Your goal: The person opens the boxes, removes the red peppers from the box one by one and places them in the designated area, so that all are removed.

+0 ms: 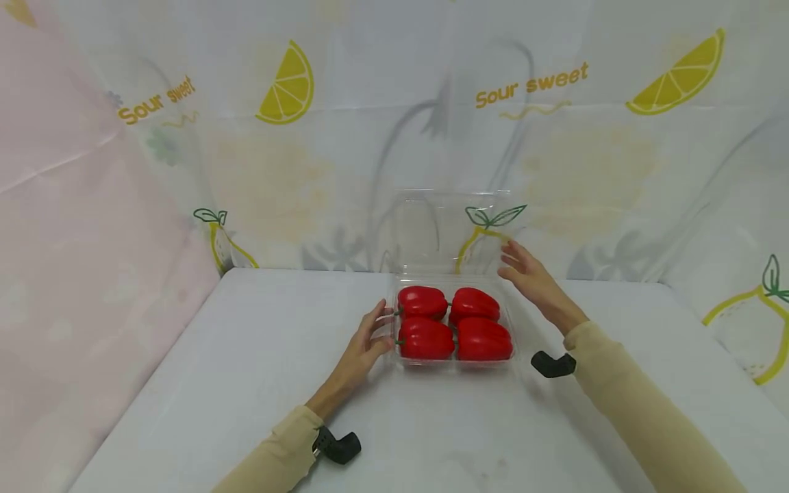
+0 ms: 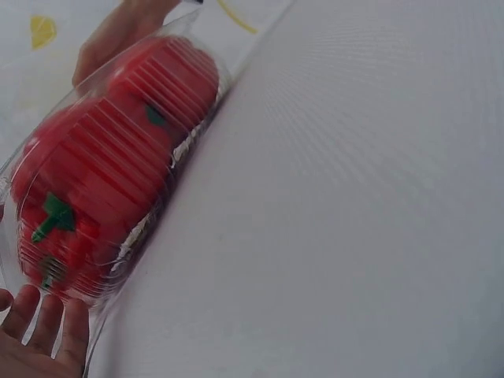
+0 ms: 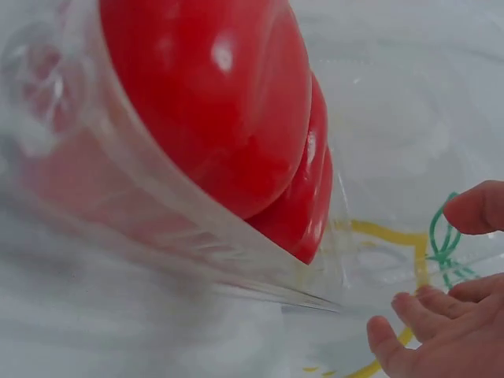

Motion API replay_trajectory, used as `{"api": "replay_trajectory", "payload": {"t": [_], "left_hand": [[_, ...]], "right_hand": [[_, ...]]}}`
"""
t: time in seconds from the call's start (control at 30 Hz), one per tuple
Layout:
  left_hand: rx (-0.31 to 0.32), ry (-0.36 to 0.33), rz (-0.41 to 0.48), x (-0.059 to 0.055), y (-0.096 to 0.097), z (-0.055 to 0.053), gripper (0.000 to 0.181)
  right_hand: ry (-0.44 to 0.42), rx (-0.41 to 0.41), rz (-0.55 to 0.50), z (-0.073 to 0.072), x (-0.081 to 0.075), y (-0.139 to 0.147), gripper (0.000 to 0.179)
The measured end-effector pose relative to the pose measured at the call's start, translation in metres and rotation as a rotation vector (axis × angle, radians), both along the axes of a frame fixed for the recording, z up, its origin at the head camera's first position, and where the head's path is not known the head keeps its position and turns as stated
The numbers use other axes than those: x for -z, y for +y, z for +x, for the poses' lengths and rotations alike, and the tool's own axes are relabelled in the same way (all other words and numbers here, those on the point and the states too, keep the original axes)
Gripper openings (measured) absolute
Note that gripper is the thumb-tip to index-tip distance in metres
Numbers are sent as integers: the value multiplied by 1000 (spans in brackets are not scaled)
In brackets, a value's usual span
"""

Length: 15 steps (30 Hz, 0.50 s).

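Several red bell peppers [image 1: 425, 338] with green stems sit in two rows in a clear plastic clamshell box [image 1: 456, 363]. Its transparent lid [image 1: 446, 236] stands raised at the back. My left hand [image 1: 362, 348] is at the box's left wall, fingers extended; in the left wrist view its fingertips [image 2: 75, 319] are right by the box's end, contact unclear. Beside the lid's right edge is my right hand [image 1: 531, 277]. In the right wrist view, this hand [image 3: 461, 331] has thumb and fingers apart, with no grip on the lid visible.
The box rests on a white table [image 1: 259, 383]. Behind it hangs a pale cloth [image 1: 370, 150] printed with lemons and "Sour sweet" lettering. A pinkish cloth [image 1: 80, 226] covers the left side. Black devices [image 1: 337, 446] are worn at both wrists.
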<state>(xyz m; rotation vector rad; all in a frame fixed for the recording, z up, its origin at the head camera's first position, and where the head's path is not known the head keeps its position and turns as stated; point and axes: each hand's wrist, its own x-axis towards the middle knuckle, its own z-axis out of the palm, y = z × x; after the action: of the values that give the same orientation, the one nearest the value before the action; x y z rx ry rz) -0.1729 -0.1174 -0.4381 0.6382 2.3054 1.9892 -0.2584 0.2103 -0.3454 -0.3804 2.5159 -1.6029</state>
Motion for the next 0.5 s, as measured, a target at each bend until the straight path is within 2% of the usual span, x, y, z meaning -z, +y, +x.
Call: {"api": "replay_trajectory", "payload": {"t": [0.13, 0.3, 0.43, 0.5], "left_hand": [[-29, -19, -14, -1, 0, 0, 65], [-77, -74, 19, -4, -2, -4, 59], [-82, -104, 58, -3, -5, -7, 56], [-64, -123, 96, -4, -5, -6, 55]], "right_hand": [[-20, 7, 5, 0, 3, 0, 72], [-8, 14, 18, 0, 7, -1, 69], [-2, 59, 52, 1, 9, 0, 67], [22, 87, 81, 3, 10, 1, 66]]}}
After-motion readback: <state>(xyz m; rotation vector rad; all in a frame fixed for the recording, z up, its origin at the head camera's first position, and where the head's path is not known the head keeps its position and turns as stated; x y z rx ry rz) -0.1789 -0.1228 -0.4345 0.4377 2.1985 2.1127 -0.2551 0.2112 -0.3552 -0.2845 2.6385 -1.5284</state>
